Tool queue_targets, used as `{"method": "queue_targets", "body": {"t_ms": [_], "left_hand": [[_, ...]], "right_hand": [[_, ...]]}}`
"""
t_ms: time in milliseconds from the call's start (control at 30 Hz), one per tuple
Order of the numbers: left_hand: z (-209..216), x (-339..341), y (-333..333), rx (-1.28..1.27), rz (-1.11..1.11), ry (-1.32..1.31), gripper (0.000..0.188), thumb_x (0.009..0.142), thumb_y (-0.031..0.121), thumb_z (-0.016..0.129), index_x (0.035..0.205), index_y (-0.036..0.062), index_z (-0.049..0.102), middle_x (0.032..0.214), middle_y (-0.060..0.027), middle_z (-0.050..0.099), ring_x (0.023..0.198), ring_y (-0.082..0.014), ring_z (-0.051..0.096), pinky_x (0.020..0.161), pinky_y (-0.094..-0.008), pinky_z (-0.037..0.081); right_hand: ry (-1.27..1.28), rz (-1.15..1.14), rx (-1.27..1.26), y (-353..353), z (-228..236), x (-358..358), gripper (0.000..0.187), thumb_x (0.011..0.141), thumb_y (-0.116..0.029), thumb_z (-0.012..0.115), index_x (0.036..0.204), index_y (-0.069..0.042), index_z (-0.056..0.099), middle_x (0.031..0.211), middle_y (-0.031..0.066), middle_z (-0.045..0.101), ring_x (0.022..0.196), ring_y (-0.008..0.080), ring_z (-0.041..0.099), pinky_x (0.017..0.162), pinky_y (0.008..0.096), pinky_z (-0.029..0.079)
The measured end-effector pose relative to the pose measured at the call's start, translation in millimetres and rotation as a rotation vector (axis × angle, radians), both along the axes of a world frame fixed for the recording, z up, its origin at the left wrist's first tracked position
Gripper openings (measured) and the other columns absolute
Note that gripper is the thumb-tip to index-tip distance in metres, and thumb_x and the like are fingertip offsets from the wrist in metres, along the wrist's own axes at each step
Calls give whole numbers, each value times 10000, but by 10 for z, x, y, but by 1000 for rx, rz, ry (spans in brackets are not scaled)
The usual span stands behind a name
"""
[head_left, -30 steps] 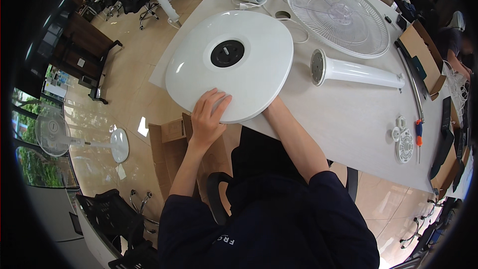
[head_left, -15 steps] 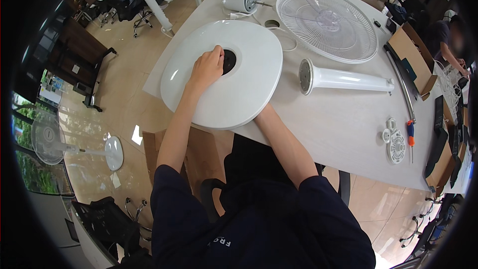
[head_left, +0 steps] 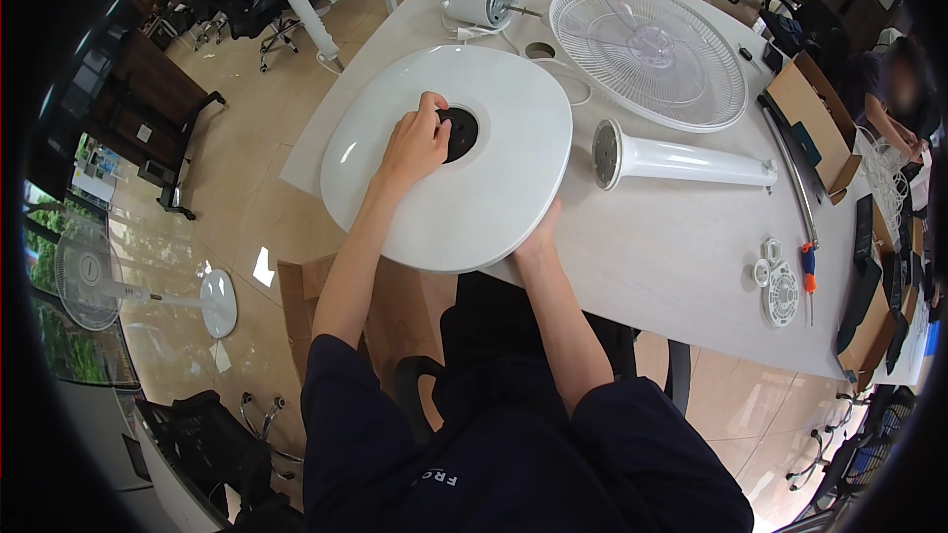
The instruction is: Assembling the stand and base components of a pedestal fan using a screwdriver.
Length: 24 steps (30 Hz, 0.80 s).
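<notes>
A round white fan base (head_left: 444, 227) with a black recessed hub (head_left: 462, 138) tilts above the near left part of the table. My left hand (head_left: 415, 143) rests over it, fingers curled together at the hub's left edge; whatever they pinch is hidden. From below, my right hand (head_left: 539, 237) grips the base's lower right rim, its fingers out of sight underneath. Right of the base, a white fan column (head_left: 691, 160) lies on its side, with its flanged end toward me. Behind stand a fan motor (head_left: 478, 2) and a round white fan grille (head_left: 647, 54).
On the right of the table (head_left: 652, 247) lie a white plastic fan part (head_left: 780, 286), a screwdriver (head_left: 809, 268), a metal pole (head_left: 790, 173) and open cardboard boxes (head_left: 815, 123). Another person (head_left: 894, 104) handles white cables there. An open carton (head_left: 395, 311) sits on the floor below the base.
The base has shifted slightly right and toward me. My right hand has come further into view at its rim. My left fingers have loosened a little, uncovering more of the hub.
</notes>
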<state>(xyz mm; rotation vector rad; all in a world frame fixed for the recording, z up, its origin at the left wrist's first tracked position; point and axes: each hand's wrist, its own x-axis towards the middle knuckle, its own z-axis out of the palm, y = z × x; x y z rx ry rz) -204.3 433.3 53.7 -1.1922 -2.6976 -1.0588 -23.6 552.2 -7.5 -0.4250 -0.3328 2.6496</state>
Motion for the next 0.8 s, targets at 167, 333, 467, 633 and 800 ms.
{"method": "queue_targets", "body": {"t_ms": [167,333,467,633,800], "left_hand": [[-39,60,-44,4,-37,42,286,974,36,660,1209,49,498,724,-139,612,709,-391,640,685,-516,494],[-92,102,-114,56,-69,93,275,983,-2,631,1214,9,482,677,-149,596,642,-348,606,647,-468,464],[-97,110,-130,54,-65,81,283,987,5,631,1223,11,476,683,-153,593,662,-360,617,661,-476,474],[-130,134,-130,21,-70,104,293,990,15,631,1235,13,470,694,-160,602,684,-383,628,670,-484,481],[-123,111,-112,27,-64,81,296,996,32,627,1243,23,466,711,-174,621,708,-411,645,680,-507,492]], "right_hand": [[150,8,-89,-47,146,310,535,1125,-380,476,1536,-38,457,1485,130,564,1384,304,553,1140,440,489],[-233,-26,314,-153,224,386,587,1039,-152,654,1530,30,389,1464,200,554,1361,310,565,1133,459,486],[-334,-21,476,-152,225,465,595,1025,-98,666,1529,39,382,1445,209,563,1338,295,581,1097,449,509],[-462,50,811,-98,226,556,666,1018,-153,701,1549,36,348,1383,215,606,1236,271,649,977,408,570],[-642,224,1133,103,403,608,732,992,-269,737,1495,90,344,1083,234,717,836,249,746,671,360,611]]}}
